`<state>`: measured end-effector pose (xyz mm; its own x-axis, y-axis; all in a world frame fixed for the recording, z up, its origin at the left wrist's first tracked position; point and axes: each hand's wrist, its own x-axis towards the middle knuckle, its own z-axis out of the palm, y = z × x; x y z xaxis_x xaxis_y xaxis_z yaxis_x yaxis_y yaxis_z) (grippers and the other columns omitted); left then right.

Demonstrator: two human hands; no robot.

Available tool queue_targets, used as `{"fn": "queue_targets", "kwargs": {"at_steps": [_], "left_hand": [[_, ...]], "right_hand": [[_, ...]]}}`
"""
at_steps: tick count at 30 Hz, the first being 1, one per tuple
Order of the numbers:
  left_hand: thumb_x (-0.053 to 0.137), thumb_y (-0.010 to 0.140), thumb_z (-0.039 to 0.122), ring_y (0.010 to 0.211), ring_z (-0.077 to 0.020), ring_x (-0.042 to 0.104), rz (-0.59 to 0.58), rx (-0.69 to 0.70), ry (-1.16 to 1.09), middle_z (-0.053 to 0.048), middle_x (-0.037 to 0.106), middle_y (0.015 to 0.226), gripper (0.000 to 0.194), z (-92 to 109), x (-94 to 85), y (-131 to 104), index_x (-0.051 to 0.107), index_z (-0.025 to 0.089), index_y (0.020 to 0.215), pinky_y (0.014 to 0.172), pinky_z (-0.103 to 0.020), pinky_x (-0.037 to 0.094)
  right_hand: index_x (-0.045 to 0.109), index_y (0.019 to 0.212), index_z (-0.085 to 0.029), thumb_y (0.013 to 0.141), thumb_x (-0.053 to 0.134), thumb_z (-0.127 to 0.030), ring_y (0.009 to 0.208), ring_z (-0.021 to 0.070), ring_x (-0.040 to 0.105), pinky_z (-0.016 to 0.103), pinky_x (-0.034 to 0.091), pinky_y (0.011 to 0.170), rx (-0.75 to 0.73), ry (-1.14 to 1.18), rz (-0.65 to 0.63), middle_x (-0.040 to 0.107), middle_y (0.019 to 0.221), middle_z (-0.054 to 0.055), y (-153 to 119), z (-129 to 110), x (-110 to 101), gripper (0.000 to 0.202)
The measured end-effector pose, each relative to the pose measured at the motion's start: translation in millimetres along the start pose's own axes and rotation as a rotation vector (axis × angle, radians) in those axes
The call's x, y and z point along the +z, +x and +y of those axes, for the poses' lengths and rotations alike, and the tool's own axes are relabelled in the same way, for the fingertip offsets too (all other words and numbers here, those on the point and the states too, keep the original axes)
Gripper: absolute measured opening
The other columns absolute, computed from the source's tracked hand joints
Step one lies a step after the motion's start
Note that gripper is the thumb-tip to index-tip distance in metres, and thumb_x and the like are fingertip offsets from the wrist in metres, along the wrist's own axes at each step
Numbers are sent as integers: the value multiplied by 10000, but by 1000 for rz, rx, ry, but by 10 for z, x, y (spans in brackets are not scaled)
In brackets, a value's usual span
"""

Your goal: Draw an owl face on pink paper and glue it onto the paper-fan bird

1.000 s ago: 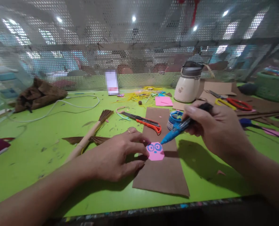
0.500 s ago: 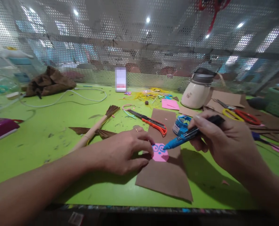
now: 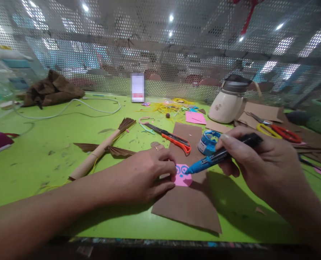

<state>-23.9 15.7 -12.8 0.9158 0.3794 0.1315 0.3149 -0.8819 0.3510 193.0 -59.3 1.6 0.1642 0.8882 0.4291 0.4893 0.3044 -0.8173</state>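
Observation:
A pink paper (image 3: 183,180) with blue ring-shaped eyes and a blue dot lies on a brown cardboard strip (image 3: 186,209). My left hand (image 3: 152,173) presses on the paper's left edge, fingertips curled against it. In my right hand (image 3: 260,162) is a black marker (image 3: 225,153) coated in blue paint toward its tip, which touches or hovers just over the right eye. Behind the marker stands a small open jar of blue paint (image 3: 209,142). An orange box cutter (image 3: 174,139) rests across the strip's upper part.
A rolled brown paper piece (image 3: 92,157) with folded wings lies at left. A cream jug (image 3: 227,103), scissors (image 3: 279,132), pink notes (image 3: 195,117) and yellow shreds (image 3: 167,108) are farther back. A phone (image 3: 137,87) stands before the mesh; a white cable (image 3: 68,112) curves at left.
The marker tip has moved slightly left and down over the right eye. My left hand still holds the paper, and the whole view has shifted a little.

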Motion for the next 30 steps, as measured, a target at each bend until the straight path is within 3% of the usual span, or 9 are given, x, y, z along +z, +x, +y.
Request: {"fn": "queue_targets", "kwargs": {"at_steps": [5,10,20,27,30], "left_hand": [[501,961,251,867,-196,559,13,-4,45,-92,580,973,217,-18,56,41,661,148,858,782,-315,458],[488,963,223,814,-178,541,55,4,39,-87,570,921,248,-28,107,55,655,144,798,730,-291,443],[451,985,240,838,-181,562,31,17,11,-86,605,967,266,23,41,0,657,167,834,745,-296,435],[488,964,186,787,-158,573,123,49,6,-88,625,922,256,-41,131,39,672,160,788,690,-260,444],[497,958,186,774,-156,576,154,39,18,-82,628,908,277,-48,168,44,658,158,734,741,-286,455]], "right_hand": [[610,727,-196,876,600,-479,436,100,489,240,342,424,49,39,-23,543,496,-22,-2,8,-19,320],[607,717,-201,886,587,-463,414,105,482,242,336,395,8,27,-48,529,496,-20,-4,44,-35,313],[606,701,-217,900,574,-432,387,108,424,257,287,361,-22,-42,-62,493,463,-24,10,65,-53,295],[599,709,-215,908,575,-361,410,96,428,238,308,378,-58,-80,-44,496,479,-33,7,67,-11,248],[593,707,-214,909,574,-322,412,89,437,228,317,384,-87,-113,-31,500,481,-38,2,56,2,229]]}}
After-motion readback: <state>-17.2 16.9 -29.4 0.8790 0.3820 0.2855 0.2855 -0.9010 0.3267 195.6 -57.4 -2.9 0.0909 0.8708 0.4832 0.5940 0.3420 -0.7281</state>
